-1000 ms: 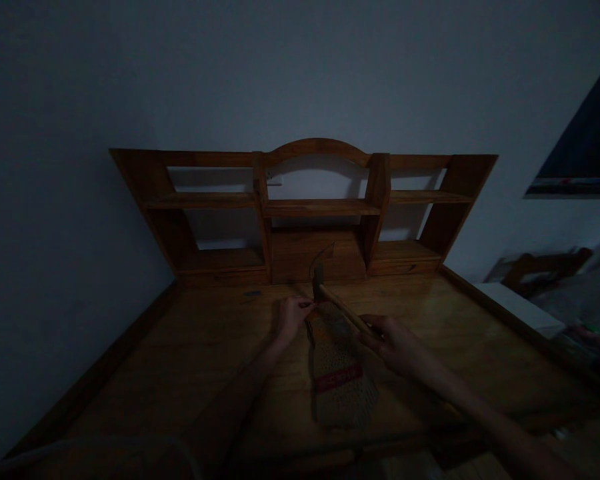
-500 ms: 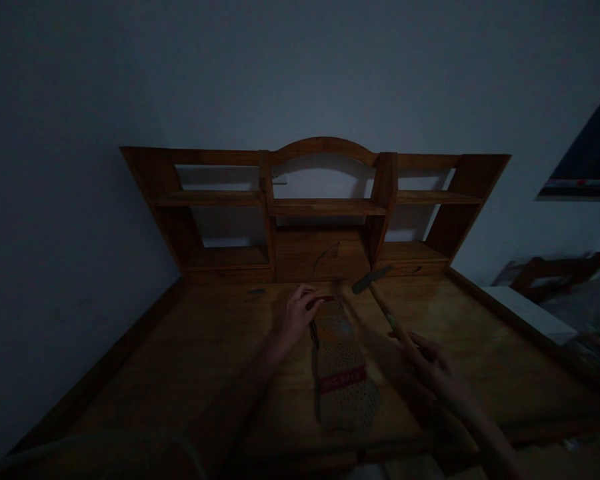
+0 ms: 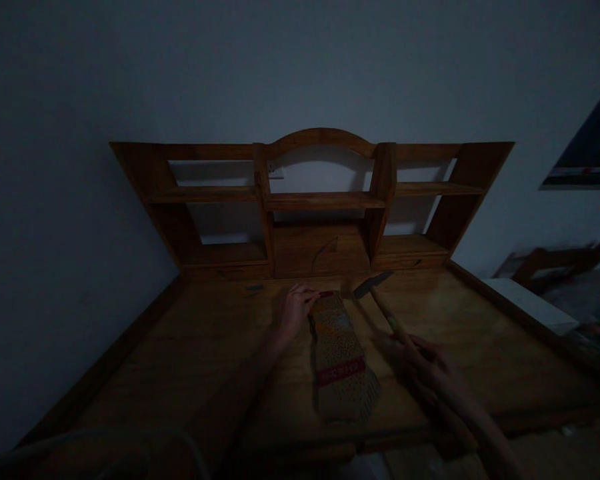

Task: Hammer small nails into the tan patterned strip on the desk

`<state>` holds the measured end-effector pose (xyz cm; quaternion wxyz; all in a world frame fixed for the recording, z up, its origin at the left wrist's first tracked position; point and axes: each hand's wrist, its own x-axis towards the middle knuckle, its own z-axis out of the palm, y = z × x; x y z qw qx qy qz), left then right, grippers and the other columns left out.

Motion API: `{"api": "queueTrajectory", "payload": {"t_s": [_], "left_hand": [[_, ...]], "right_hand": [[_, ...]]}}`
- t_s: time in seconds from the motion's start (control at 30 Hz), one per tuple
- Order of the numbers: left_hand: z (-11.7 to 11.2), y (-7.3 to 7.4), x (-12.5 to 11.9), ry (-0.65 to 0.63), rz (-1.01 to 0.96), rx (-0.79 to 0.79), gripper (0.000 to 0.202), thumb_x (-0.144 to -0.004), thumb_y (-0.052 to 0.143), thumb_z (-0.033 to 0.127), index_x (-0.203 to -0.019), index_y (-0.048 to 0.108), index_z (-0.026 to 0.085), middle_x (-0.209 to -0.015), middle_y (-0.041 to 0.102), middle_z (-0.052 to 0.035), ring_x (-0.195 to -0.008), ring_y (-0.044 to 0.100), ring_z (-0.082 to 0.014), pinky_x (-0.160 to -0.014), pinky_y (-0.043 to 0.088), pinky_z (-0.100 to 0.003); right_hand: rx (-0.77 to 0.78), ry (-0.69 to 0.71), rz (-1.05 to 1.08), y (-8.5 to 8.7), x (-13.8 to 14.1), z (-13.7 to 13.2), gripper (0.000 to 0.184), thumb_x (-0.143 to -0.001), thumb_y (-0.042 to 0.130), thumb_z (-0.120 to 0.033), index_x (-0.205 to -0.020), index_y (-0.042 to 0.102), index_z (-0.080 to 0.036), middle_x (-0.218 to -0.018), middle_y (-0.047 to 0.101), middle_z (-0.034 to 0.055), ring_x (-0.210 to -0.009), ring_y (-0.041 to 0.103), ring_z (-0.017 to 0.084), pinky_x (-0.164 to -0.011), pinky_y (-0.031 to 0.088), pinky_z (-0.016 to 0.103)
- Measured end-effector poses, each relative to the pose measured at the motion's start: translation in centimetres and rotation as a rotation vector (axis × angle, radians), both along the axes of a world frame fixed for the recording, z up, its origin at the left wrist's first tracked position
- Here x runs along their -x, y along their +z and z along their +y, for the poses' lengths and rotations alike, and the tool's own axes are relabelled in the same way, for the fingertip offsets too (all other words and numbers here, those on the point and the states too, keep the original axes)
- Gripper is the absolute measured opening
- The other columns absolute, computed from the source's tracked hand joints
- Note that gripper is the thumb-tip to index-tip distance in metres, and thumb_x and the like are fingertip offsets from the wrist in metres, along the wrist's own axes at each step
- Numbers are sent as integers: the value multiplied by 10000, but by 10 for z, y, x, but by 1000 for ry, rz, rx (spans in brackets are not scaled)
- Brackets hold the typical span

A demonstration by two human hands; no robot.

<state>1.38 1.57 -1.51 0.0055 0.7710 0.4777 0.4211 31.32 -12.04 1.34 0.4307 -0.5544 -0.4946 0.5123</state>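
Note:
A printed piece of cardboard [image 3: 341, 343] lies lengthwise on the wooden desk, with a red band across it and red along its far end. My left hand [image 3: 296, 312] is at that far left corner, thumb and fingertips pinched together. Whatever is between them is too dark and small to make out. To the right, my right hand [image 3: 433, 370] is wrapped round the wooden handle of a hammer [image 3: 393, 321]. The hammer's dark metal head points away from me, just right of the cardboard's far end and apart from it.
The desk top [image 3: 190, 353] has a raised rim on both sides. A small dark flat object [image 3: 255, 288] lies near the back. Behind stands a wooden shelf unit [image 3: 325, 200] against the wall. A white surface [image 3: 533, 303] and a wooden chair back [image 3: 563, 260] are at the right.
The hammer has come down slightly relative to the desk. My left hand's fingers have shifted a little at the cardboard's far end. The whole view has tilted slightly.

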Motion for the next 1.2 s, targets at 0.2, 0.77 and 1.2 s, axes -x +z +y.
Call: {"api": "queueTrajectory", "payload": {"t_s": [0.2,0.77,1.2], "left_hand": [[2,-1,-1,-19,-24,5,138,-841,627,226,-907,745,252,-901,721,-10,-832,617,-172,-748,485,-306],[16,-17,-8,-44,-393,159,103,-763,704,299,-772,713,197,-815,687,-32,-760,650,-155,-688,511,-252],[18,-17,-5,-34,-323,222,63,-774,654,196,-727,696,190,-773,673,-12,-761,628,-139,-684,473,-223]], "right_hand": [[-160,90,-130,16,13,14,461,-783,623,-494,-1083,686,-151,-559,628,17,-453,575,153,-384,410,222],[-456,237,-342,58,51,27,369,-880,529,-365,-1167,655,-171,-1009,719,77,-894,663,237,-738,520,302],[-410,274,-356,24,70,23,374,-899,497,-336,-1215,613,-172,-1079,704,81,-926,663,247,-771,516,320]]}}
